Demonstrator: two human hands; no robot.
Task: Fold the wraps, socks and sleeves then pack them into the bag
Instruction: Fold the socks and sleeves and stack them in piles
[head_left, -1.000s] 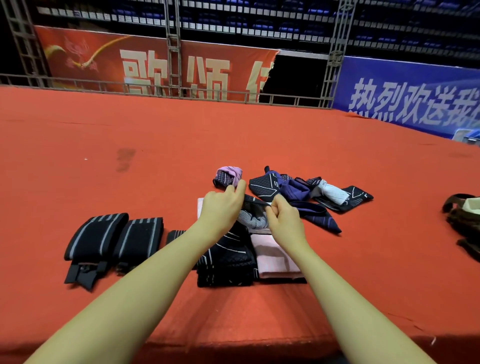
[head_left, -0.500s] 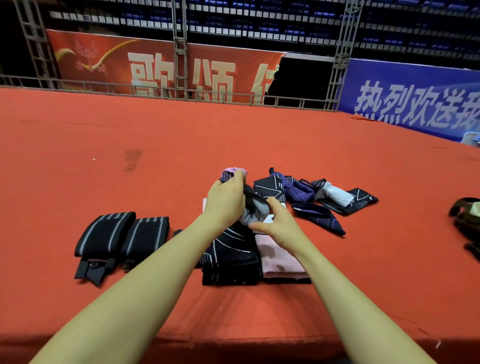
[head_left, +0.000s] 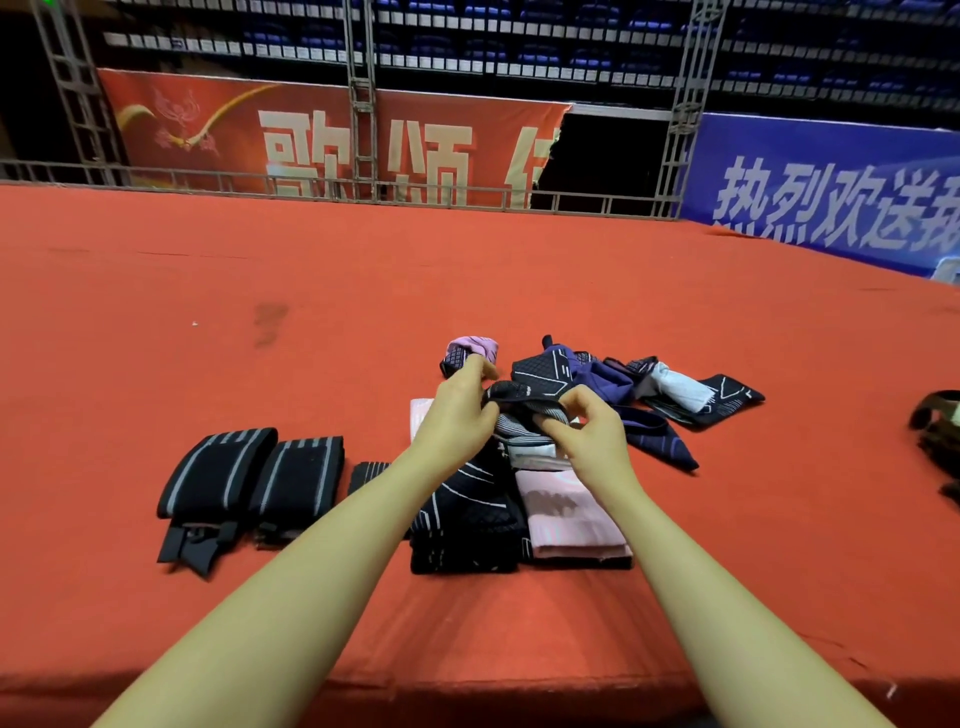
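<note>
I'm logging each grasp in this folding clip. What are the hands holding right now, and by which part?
Both hands pinch one dark patterned sock by its upper edge: left hand at its left end, right hand at its right.

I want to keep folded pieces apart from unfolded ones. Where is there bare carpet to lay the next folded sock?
Bare red carpet lies in front of the black striped wraps and left of them. Another wide patch lies between the unfolded sock pile and the dark bag. It is crowded where both hands grip a black sock, above the folded stacks.
</note>
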